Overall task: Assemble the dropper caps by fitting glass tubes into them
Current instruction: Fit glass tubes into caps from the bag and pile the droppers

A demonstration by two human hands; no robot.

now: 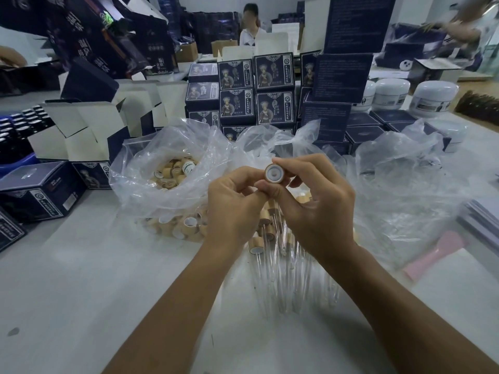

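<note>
**Cap up, tube to come**

My right hand (316,201) pinches a dropper cap (274,173) by its wooden rim, open end facing me; my left hand (235,203) has its fingers curled beside it, whether on a tube I cannot tell. The cap looks light and stiff. The glass tubes (280,265) below on the white worktop (81,279) look slippery and brittle, best held near one end. A bag of caps (172,171) sits left, dark boxes (237,74) crowd behind

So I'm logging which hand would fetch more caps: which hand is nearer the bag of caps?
Left. The left hand is just right of the bag of caps; the right hand is farther right, holding a cap.
</note>
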